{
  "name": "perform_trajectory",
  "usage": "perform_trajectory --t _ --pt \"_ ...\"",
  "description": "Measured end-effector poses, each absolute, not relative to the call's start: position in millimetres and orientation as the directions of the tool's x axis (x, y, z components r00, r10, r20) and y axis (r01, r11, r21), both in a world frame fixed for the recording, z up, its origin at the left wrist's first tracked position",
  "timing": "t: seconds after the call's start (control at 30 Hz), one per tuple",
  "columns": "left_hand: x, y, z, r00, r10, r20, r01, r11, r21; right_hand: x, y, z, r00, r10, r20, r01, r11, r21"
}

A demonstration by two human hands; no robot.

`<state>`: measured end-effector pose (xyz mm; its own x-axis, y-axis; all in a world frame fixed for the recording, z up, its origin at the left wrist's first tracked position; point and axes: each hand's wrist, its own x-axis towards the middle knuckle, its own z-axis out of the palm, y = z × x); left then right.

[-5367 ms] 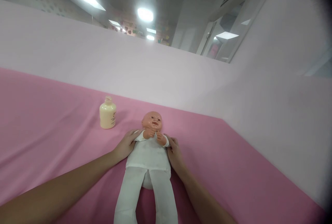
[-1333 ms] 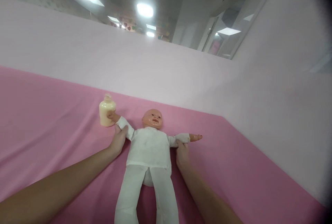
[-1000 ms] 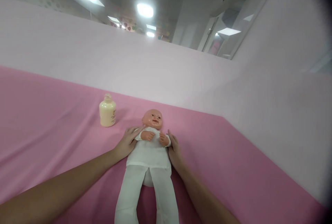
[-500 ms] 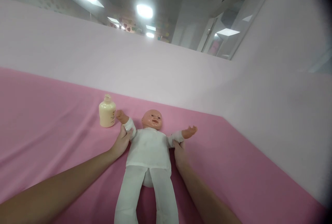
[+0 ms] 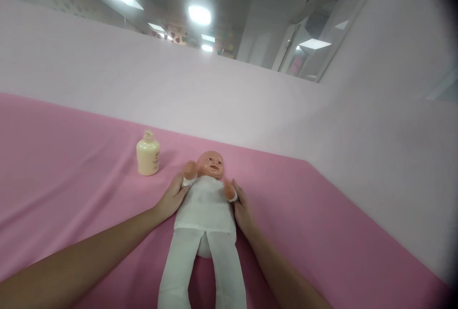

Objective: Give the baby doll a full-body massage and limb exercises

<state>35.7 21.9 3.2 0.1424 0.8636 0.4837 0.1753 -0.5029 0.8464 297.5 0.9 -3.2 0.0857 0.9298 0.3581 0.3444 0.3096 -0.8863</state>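
White-clad plastic baby doll [image 5: 204,211] lies lengthwise, head away, between left hand [image 5: 173,195] and right hand [image 5: 244,207], each gripping one sleeved arm [image 5: 230,191].

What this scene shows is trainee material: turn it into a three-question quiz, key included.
1. Fill in: the left hand and right hand hold the doll by its ____.
2. Where does the cream bottle stand? A) between the doll's legs; B) left of the doll, as the person sees it; C) on its belly.
3. True or false: the doll lies face down.

Key: 1. arms; 2. B; 3. false.
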Motion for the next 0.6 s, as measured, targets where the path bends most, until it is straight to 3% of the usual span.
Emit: perform_trajectory --t 0.13,0.27,0.43,0.6 --pt "33.9 21.5 -2.1 0.368 0.736 0.568 0.339 -0.675 0.655 293.9 -5.0 4.9 -0.044 0.909 0.413 0.445 0.388 -0.807" --pt "31.5 24.2 -6.6 0.414 0.72 0.557 0.397 -0.693 0.602 295.4 -5.2 4.8 -0.084 0.902 0.424 0.485 0.409 -0.773" --pt "33.0 22.2 -2.0 0.388 0.731 0.561 0.376 -0.681 0.628 294.2 -5.8 5.2 -0.067 0.9 0.431 0.462 0.41 -0.786" --pt "35.6 21.2 4.3 0.238 0.824 0.515 0.242 -0.564 0.79 292.5 -2.7 3.5 0.13 0.935 0.33 0.287 0.283 -0.915"
